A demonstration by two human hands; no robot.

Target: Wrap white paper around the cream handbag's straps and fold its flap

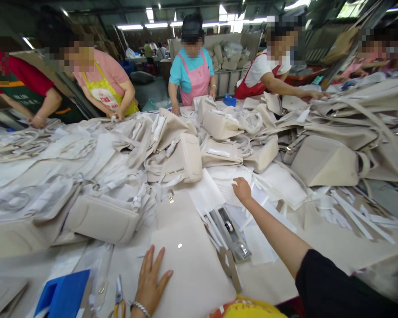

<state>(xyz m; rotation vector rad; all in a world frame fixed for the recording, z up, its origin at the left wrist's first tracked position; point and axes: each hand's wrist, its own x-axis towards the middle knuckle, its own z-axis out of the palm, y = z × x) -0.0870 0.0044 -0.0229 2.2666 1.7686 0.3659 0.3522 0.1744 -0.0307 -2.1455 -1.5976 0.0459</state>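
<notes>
1. Near the front edge of the worktop [318, 247], the left hand [151, 278] lies flat, fingers spread and released, pressing on 1 beige bag panel [189, 265] that bears 1 small metal stud [179, 245].
2. That hand's wrist wears 1 silver bracelet [139, 308].
3. Farther in, toward the worktop's middle, the right hand [242, 190] reaches out on a bare forearm from 1 black sleeve [334, 287]; its fingertips pinch the edge of 1 white paper sheet [232, 176] lying among other white sheets.
4. Between the 2 hands lies 1 clear tape dispenser [234, 234], just right of the panel, with loose white strips [361, 221] scattered to its right.
5. At the front left corner sit 1 blue plastic box [63, 293] and 1 pair of scissors [119, 300], the scissors just left of the left wrist.
6. Left of the panel rests 1 finished beige handbag [102, 218]; many more beige bags [182, 159] are heaped across the middle and the right side, too many and too overlapped to count.
7. Along the far edge 5 other people stand or lean in: 1 in a red top [26, 79], 1 in a yellow apron [106, 95], 1 in a pink apron [195, 79], 1 in a red apron [252, 88], and 1 partly visible at the far right corner [378, 57]; their hands are on bags there.
</notes>
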